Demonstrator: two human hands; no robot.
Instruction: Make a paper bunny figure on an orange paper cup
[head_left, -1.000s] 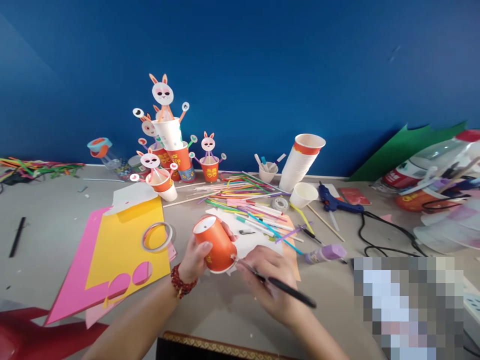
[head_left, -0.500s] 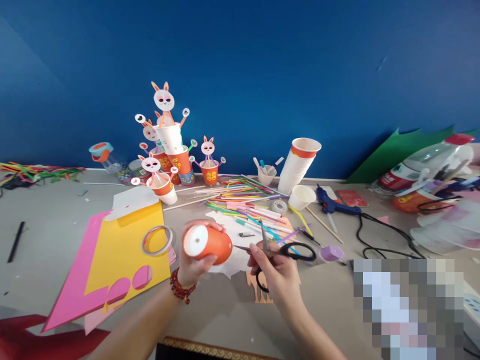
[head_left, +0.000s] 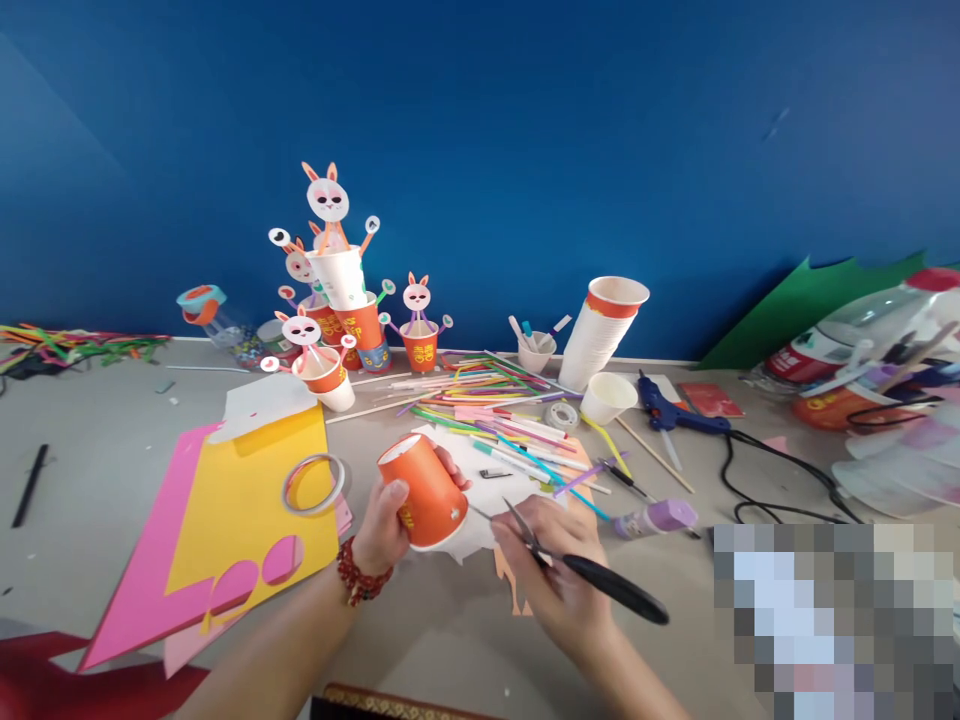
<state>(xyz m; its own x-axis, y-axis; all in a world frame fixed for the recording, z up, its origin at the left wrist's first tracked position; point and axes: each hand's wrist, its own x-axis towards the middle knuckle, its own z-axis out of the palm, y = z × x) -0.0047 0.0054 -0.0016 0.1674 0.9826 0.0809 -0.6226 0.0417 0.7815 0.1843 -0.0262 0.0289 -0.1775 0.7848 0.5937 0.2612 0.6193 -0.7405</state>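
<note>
The left hand is wrapped round an orange paper cup, held above the middle of the desk, tilted with its white base up and to the left. The thumb lies across the near side; most of the other fingers are behind the cup, with only some tips showing past its far edge. The cup's mouth faces down and away, so its inside cannot be seen.

The right hand, apart from the left, grips a pair of scissors. The blades are spread, one pointing towards a small pale spot near the cup's rim; whether it touches is too fine to tell. The hand covers part of the handles and of the peach paper below.

Behind the tallest rabbit figure, other figures are partly hidden. A red object is cut off at the lower left corner, and a gold-patterned edge at the bottom. Pixelation blots out the lower right; the clear cups above it run out of view.
</note>
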